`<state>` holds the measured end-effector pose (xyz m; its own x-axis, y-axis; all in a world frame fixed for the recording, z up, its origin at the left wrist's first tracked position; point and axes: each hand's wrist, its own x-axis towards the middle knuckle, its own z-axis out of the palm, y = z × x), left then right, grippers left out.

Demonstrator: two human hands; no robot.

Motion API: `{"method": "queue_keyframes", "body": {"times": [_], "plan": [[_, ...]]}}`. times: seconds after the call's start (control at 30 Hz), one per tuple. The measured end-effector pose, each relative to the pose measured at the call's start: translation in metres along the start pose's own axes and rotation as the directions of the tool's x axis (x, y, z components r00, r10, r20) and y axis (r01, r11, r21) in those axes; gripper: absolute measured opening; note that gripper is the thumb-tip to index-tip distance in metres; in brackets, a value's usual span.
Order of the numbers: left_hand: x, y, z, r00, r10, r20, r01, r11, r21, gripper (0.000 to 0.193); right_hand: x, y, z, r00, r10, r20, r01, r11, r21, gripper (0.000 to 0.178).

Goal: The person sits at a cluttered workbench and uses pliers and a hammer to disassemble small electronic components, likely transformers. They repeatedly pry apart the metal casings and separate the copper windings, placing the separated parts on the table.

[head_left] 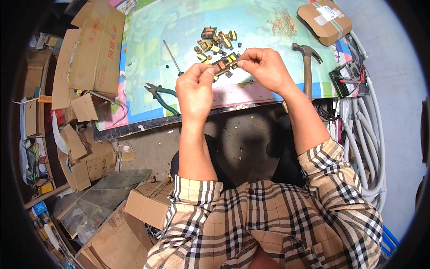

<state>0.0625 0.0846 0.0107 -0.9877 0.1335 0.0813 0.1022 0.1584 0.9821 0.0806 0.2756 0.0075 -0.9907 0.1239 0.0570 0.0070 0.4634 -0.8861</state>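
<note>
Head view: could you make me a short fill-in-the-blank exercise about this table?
1. The tool with a brown handle, nearest the right hand, is a ____.
2. Of the screwdriver and pliers, the ____ lie nearer the table's front edge.
3. The copper wires lie to the ____ of the small parts.

Missing words: hammer; pliers; right.

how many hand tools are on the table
3: pliers left of the left hand, a screwdriver beyond them, and a hammer right of the right hand; more may be hidden.
</note>
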Motion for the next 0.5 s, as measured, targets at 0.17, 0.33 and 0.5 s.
{"method": "queue_keyframes", "body": {"times": [0.17, 0.33, 0.5], "plan": [[-0.001, 0.0, -0.002, 0.996, -0.027, -0.083, 0.025, 0.999, -0.025, 0.011, -0.002, -0.001, -0.002, 0.979, -0.119, 0.166, 0.111, 0.992, 0.057, 0.015], [0.0, -0.005, -0.007, 0.998, 0.008, -0.06, 0.016, 0.921, 0.388, 0.012, 0.002, 0.007, -0.009, 0.995, -0.083, 0.055, 0.06, 0.941, 0.334, 0.019], [0.003, -0.002, -0.015, 0.997, 0.001, -0.072, 0.004, 0.998, 0.064, 0.012, 0.003, 0.01, -0.007, 0.994, 0.036, 0.106, -0.027, 0.996, -0.088, 0.019]]}}
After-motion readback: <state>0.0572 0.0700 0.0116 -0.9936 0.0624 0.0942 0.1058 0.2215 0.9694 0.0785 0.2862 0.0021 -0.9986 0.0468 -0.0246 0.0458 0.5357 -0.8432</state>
